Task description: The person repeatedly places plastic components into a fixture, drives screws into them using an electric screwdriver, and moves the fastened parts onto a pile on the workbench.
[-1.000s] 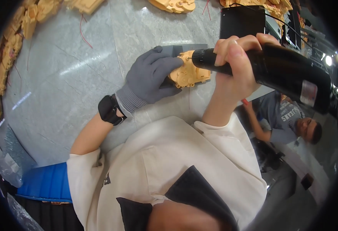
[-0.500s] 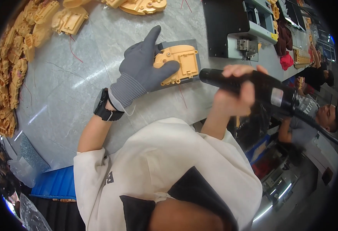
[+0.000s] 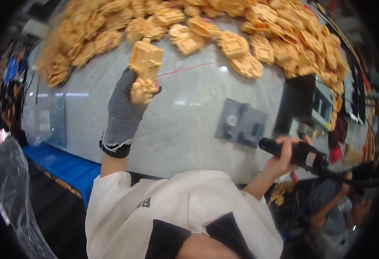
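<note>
Two hands: tan part (image 3: 144,69), black tool (image 3: 299,154).

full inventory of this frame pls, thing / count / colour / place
tan plastic part: 1, tan-yellow, held up over the table
pile of tan parts: many, tan-yellow, along the table's far edge
table: 1, pale grey, centre
grey fixture: 1, dark grey, on the table, right of centre
black power tool: 1, black, at the table's right edge
blue bin: 1, blue, lower left
red wire: 1, red, on the table
left hand: grey glove, grips the part
right hand: bare, grips the tool
</note>
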`<state>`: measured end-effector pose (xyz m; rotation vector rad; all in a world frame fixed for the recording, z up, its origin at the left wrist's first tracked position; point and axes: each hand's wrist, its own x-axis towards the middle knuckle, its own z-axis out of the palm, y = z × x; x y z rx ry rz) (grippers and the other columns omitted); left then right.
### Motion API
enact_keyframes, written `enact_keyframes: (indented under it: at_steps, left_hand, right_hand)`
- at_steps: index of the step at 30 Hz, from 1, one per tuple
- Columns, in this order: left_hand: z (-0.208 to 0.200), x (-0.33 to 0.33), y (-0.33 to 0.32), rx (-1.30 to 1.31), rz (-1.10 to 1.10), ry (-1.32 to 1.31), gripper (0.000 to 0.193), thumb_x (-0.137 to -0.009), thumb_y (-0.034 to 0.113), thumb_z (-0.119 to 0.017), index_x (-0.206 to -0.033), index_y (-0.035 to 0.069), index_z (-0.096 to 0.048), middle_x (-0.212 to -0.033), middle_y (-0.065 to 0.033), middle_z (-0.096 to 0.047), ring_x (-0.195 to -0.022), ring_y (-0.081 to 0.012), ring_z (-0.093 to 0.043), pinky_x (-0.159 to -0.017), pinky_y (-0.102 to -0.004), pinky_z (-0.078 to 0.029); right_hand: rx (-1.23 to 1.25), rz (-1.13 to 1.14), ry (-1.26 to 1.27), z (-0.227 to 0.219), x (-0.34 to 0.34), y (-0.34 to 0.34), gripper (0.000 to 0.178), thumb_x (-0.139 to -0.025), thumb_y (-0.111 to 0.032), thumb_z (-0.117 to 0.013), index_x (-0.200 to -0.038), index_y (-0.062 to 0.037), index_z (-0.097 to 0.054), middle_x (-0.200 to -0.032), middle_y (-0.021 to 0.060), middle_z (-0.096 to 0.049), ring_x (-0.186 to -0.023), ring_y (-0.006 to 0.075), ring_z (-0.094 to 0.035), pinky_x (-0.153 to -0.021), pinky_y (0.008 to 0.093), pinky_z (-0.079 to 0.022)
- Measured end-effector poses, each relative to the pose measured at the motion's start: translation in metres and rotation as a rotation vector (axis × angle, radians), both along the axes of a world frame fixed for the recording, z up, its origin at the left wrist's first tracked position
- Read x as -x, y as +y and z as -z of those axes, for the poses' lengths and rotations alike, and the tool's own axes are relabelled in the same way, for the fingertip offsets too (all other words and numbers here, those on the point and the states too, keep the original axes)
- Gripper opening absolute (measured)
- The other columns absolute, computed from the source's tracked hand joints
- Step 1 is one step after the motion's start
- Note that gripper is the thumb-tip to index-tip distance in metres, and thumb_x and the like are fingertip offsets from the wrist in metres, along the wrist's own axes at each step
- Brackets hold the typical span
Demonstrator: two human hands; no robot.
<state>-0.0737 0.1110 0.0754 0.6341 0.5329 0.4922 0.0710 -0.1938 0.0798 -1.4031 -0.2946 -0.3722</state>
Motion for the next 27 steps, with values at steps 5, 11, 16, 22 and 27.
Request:
enact_keyframes:
  at_steps: [5,11,16,22,27]
  left_hand:
    - [-0.017,0.014,-0.006,0.091,-0.201,0.103,0.034,-0.088,0.029,-0.052,-0.112,0.004,-0.05,-0.095,-0.0097,-0.058,-0.081,-0.0216,-0.059,-0.077,-0.0423,-0.05]
    - [-0.009,0.031,0.003,0.371,-0.25,-0.025,0.042,-0.085,0.026,-0.057,-0.116,0.0,-0.044,-0.099,-0.0141,-0.053,-0.089,-0.0256,-0.056,-0.078,-0.0398,-0.05]
    - [-0.056,0.079,0.057,0.122,-0.031,-0.599,0.055,-0.084,0.031,-0.058,-0.12,-0.004,-0.036,-0.096,-0.0129,-0.05,-0.082,-0.0195,-0.049,-0.066,-0.0308,-0.045]
    - [-0.138,0.154,0.1,-0.375,-0.246,-0.711,0.04,-0.081,0.029,-0.056,-0.102,-0.003,-0.045,-0.091,-0.0102,-0.046,-0.08,-0.0204,-0.047,-0.065,-0.0299,-0.044]
    - [-0.148,0.163,0.12,-0.572,-0.428,-0.556,0.037,-0.084,0.028,-0.049,-0.102,-0.004,-0.048,-0.096,-0.0112,-0.049,-0.086,-0.0229,-0.05,-0.07,-0.033,-0.045]
  right_hand:
    - [0.046,0.018,-0.077,-0.006,0.003,0.004,0.04,-0.068,0.002,-0.057,-0.106,-0.0006,-0.043,-0.075,0.0107,-0.053,-0.069,0.0224,-0.054,-0.073,0.0359,-0.047]
    - [0.014,-0.296,-0.155,0.002,0.002,-0.009,0.038,-0.077,-0.002,-0.058,-0.11,-0.0022,-0.042,-0.08,0.0104,-0.056,-0.075,0.0225,-0.055,-0.075,0.0378,-0.047]
    - [0.013,-0.217,-0.1,0.0,0.007,-0.001,0.037,-0.077,-0.002,-0.058,-0.11,-0.0014,-0.042,-0.078,0.0097,-0.055,-0.068,0.0205,-0.055,-0.07,0.0356,-0.048]
    - [-0.031,-0.173,-0.007,-0.004,0.008,-0.002,0.034,-0.077,-0.001,-0.058,-0.109,-0.0013,-0.044,-0.076,0.0086,-0.053,-0.066,0.0188,-0.055,-0.068,0.0319,-0.047]
    - [-0.026,-0.16,0.068,-0.012,0.004,0.003,0.034,-0.076,0.004,-0.057,-0.106,-0.0023,-0.045,-0.074,0.0089,-0.054,-0.065,0.018,-0.055,-0.065,0.0306,-0.048]
